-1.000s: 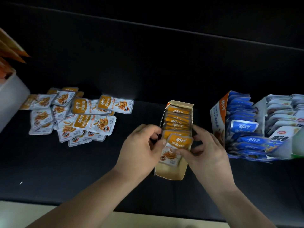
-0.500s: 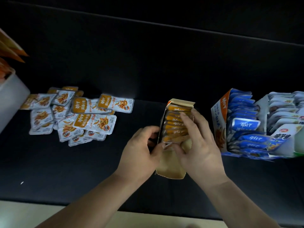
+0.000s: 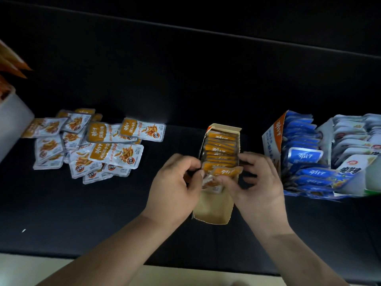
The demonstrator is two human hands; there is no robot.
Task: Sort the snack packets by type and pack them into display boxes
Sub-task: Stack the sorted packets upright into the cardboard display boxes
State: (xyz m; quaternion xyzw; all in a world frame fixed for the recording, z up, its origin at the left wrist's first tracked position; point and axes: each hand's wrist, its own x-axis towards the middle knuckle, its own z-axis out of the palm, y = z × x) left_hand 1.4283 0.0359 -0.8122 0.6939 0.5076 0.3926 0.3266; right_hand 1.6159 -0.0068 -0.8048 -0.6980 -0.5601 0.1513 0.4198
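1. Reading labels first: the orange sachets carry the white logo "劲仔", upside down from the head camera. The smaller print under it is too blurred to read.
2. The front packet [image 3: 226, 172] is orange-topped with a clear lower half showing snack strips. It sits tilted in the cardboard box [image 3: 212, 211], at the near end of the packed row [image 3: 221, 147].
3. The left hand [image 3: 175, 186] has its fingers curled, with the thumb tip pinching the packet's left edge at the box wall.
4. The right hand [image 3: 259, 188] grips the same packet from the right. Its thumb is on the clear part and its fingers are curled by the right box wall.
5. The box is open-topped. The far portion is filled with upright orange sachets and the near portion shows bare tan cardboard.
6. The loose pile [image 3: 88, 141] of the same orange sachets lies flat and overlapping on the black tabletop [image 3: 185, 79], well to the left of the box.
7. The blue box [image 3: 272, 137] stands just right of the right hand. It has the same logo on its orange side panel and is full of blue packets [image 3: 303, 155], also marked "劲仔".
8. White packets [image 3: 350, 139] are stacked in a further box at the right edge. Their red-badged label is cut off by the frame.
9. A white bin [image 3: 12, 120] at the far left touches the pile's left end.
10. Both forearms cover the near tabletop, and the right hand hides part of the blue box's lower corner.
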